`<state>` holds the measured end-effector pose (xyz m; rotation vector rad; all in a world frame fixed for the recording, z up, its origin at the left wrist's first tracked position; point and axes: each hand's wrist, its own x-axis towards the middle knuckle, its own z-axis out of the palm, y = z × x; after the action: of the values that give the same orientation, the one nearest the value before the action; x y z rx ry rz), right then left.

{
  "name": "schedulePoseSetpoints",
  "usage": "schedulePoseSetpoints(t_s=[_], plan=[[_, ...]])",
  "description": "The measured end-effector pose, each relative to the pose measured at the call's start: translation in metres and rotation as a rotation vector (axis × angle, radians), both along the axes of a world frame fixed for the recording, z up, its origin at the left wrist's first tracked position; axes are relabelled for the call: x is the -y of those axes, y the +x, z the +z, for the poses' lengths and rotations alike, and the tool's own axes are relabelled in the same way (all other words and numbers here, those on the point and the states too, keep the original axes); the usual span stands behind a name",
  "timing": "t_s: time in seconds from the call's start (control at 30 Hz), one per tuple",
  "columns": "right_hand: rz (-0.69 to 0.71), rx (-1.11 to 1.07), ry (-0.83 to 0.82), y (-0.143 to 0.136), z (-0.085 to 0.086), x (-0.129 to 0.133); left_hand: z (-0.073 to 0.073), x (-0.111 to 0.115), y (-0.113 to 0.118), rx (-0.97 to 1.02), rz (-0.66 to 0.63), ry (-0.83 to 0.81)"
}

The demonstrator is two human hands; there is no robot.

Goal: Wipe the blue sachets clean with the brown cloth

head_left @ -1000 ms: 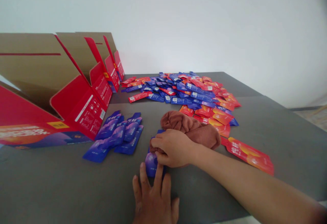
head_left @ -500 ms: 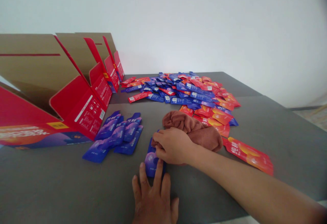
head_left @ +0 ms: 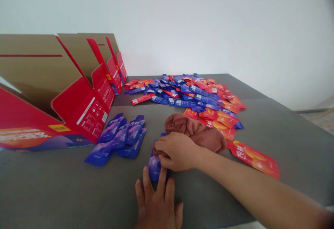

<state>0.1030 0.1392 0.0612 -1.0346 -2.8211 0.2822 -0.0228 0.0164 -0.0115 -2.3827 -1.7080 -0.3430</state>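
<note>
A blue-purple pouch [head_left: 154, 169] lies flat on the grey table in front of me. My left hand [head_left: 158, 199] has its fingers spread, with fingertips on the pouch's lower end. Over the pouch's upper part, my right hand [head_left: 177, 150] is closed on a bunched brown cloth [head_left: 206, 136], pressing it against the pouch. The cloth trails to the right behind that hand. To the left lies a small group of blue pouches [head_left: 118, 138]. A red pouch [head_left: 257, 159] lies on the right, beyond my right forearm.
Open red cardboard boxes [head_left: 86, 112] with brown insides stand in a row at the left. A wide heap of blue and red pouches [head_left: 188, 91] covers the table's far middle. The table [head_left: 62, 190] meets a white wall behind.
My right hand has shifted slightly down along the pouch with the cloth, which has moved a little left. My left hand stays in nearly the same place.
</note>
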Motion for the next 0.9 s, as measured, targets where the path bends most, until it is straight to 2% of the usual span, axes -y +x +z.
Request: schedulePoseSetpoints(t_s=[0.23, 0.6, 0.9], plan=[[0.053, -0.021, -0.002, -0.0005, 0.0003, 0.0007, -0.0009, -0.0005, -0.0003, 0.010, -0.013, 0.027], [-0.099, 0.039, 0.018, -0.0030, 0.0024, 0.0016, 0.0007, 0.0001, -0.0005, 0.004, -0.009, 0.004], [-0.255, 0.043, 0.054, -0.0043, -0.0030, 0.0015, 0.0003, 0.0000, -0.0013, 0.008, -0.013, 0.009]])
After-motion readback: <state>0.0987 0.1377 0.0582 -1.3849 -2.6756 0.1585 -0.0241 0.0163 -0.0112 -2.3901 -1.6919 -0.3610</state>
